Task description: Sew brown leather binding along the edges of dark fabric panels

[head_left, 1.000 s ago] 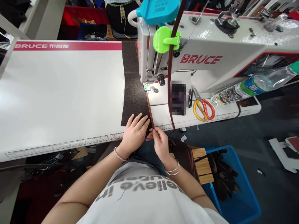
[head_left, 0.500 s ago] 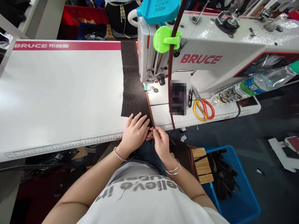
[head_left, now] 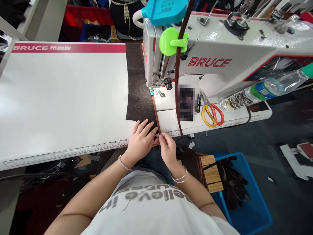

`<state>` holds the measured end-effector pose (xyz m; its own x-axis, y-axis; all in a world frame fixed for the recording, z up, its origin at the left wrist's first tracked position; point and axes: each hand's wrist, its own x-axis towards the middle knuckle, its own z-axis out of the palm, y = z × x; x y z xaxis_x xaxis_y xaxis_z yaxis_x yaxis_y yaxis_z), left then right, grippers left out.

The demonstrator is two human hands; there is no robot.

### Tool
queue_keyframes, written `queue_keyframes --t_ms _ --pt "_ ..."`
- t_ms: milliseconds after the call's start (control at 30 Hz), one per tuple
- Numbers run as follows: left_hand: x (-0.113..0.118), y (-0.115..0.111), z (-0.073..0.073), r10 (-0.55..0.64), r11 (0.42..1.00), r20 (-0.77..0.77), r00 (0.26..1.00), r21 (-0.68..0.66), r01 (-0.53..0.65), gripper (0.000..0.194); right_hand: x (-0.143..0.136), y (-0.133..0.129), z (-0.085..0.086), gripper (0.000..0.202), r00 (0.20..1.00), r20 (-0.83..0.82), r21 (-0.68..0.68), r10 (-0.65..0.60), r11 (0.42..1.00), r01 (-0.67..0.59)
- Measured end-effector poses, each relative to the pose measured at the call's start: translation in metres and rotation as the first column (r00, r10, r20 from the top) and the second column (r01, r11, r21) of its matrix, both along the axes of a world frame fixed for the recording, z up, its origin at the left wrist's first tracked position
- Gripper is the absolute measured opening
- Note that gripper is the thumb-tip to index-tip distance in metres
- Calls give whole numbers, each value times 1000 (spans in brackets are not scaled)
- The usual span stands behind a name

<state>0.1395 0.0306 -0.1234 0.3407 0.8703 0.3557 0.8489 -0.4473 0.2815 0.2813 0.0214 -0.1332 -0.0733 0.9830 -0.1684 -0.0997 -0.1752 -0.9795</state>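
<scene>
Dark grey floor (head_left: 259, 133) spreads to the right of the right hand (head_left: 168, 148), dotted with pale scraps (head_left: 192, 145). Wooden slats (head_left: 212, 174) show on that same side, beside a blue bin (head_left: 259, 207). Leftward from the left hand (head_left: 140, 140) stretches a white table (head_left: 66, 98), its top softly gleaming; past its far edge sits a red crate (head_left: 97, 14).

Dark brown fabric panel (head_left: 138, 88) — long, matte, finely textured; lying flat, faint ripples across, left edge slightly wavy. Near end partly hidden under left hand (head_left: 141, 140), fingers spread on top; rest stretches forward, well beyond both hands. Near-left corner just ahead of left fingertips, to their left. Reddish-brown strip (head_left: 156, 114) — thin, nearly straight, running along panel's right edge; near part pinched in right hand (head_left: 167, 148), just right of left fingers.
</scene>
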Motion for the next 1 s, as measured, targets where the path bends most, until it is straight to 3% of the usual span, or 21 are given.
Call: queue_keyframes --t_ms 733,1000 --pt "-4 8 3 -18 1000 -24 1000 -7 18 31 -1 1 -5 29 999 -47 -31 1 1000 -2" --pt "8 5 0 49 999 24 999 17 -50 30 -3 2 -5 25 998 -58 -9 0 1000 -1"
